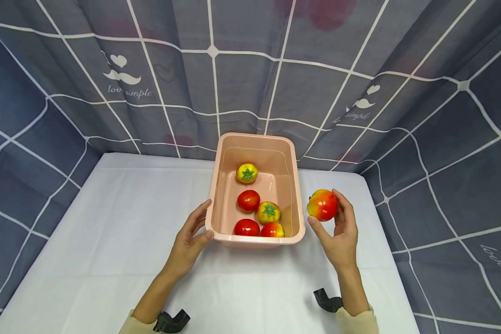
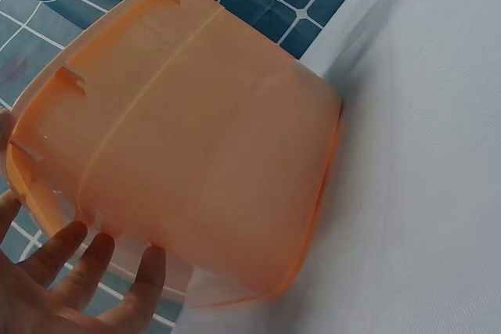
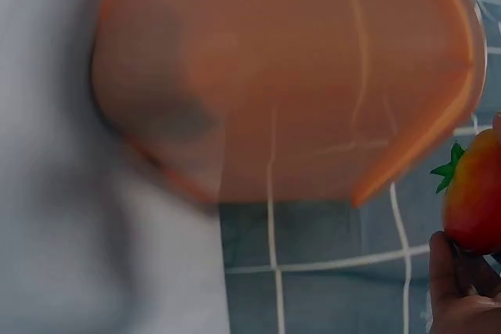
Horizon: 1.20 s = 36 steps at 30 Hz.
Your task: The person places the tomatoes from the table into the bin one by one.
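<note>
A pink plastic bin (image 1: 256,241) stands on the white table, several tomatoes inside. One yellow tomato (image 1: 247,173) with a green calyx lies toward the far end; a red tomato (image 1: 248,201) and a yellow tomato (image 1: 269,212) are nearer the middle. At the near wall are another red tomato (image 1: 247,228) and a red-yellow tomato (image 1: 272,229). My left hand (image 1: 189,241) holds the bin's near left corner, thumb at the rim, fingers (image 2: 94,263) along the outer wall. Right of the bin, my right hand (image 1: 341,234) grips a red-yellow tomato (image 1: 322,205) between thumb and fingers, its green calyx (image 3: 448,167) toward the bin.
The white-covered table (image 1: 121,222) extends on both sides of the bin. A dark grey curtain (image 1: 250,79) with white grid lines hangs right behind the bin and along both sides. Black wrist mounts (image 1: 172,321) sit at both sleeves.
</note>
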Tool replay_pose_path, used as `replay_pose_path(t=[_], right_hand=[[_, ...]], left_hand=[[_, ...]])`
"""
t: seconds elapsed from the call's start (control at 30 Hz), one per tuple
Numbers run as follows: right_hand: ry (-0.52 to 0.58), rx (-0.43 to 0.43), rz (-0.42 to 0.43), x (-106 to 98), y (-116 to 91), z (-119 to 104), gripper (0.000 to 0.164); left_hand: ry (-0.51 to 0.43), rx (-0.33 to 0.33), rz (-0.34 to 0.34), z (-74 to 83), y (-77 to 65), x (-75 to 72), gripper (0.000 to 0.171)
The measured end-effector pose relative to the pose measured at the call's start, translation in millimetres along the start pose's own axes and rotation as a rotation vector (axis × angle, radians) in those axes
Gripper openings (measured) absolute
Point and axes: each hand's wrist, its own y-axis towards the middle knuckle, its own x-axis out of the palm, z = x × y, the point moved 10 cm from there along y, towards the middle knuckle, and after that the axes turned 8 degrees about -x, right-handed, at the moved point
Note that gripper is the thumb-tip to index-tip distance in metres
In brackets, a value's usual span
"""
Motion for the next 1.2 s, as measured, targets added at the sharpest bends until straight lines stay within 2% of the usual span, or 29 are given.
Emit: replay_pose_path(t=[0.17, 0.33, 0.67, 1.2], right_hand=[[0.060, -0.057, -0.077, 26, -6, -21, 0.091], [0.051, -0.065, -0.137, 41, -13, -25, 0.092], [0.023, -0.133, -0.157, 48, -16, -31, 0.094], [-0.025, -0.137, -0.200, 51, -22, -31, 0.096]], left_hand=[[-0.010, 0.003, -0.001, -0.5, 0.8, 0.0, 0.075], [-0.020, 0.003, 0.000, -1.5, 1.3, 0.3, 0.075], [-0.001, 0.011, 0.008, -0.6, 0.9, -0.6, 0.075], [0.010, 0.012, 0.018, 0.4, 0.7, -0.9, 0.074]])
